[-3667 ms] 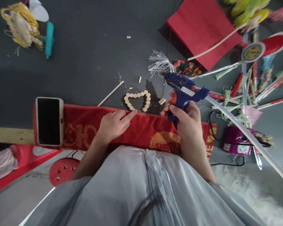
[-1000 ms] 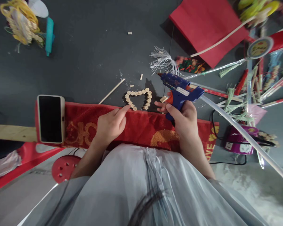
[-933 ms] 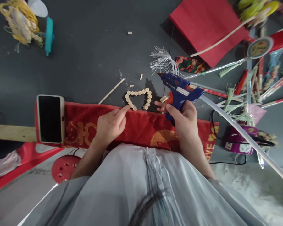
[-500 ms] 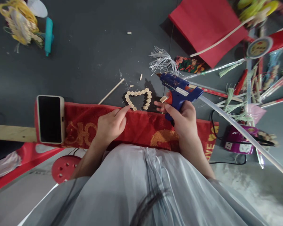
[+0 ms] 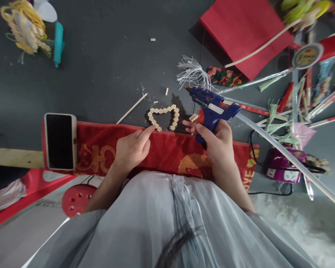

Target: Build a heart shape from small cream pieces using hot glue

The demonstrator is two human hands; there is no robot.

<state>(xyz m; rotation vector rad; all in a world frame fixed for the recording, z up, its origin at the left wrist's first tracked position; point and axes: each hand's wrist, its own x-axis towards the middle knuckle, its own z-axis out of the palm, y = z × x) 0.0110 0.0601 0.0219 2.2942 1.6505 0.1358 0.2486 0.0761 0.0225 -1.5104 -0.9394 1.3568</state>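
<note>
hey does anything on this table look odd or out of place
The pale heart outline has a gap on its near side, so it looks incomplete. Short pale pieces lie loose beyond it. I see no obvious spill.

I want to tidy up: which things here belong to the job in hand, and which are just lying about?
In use:
glue gun, in the right hand
heart outline, at the left hand
short pale pieces, probably

Apparently just lying about:
phone
teal object
white tassel
red packet
</note>
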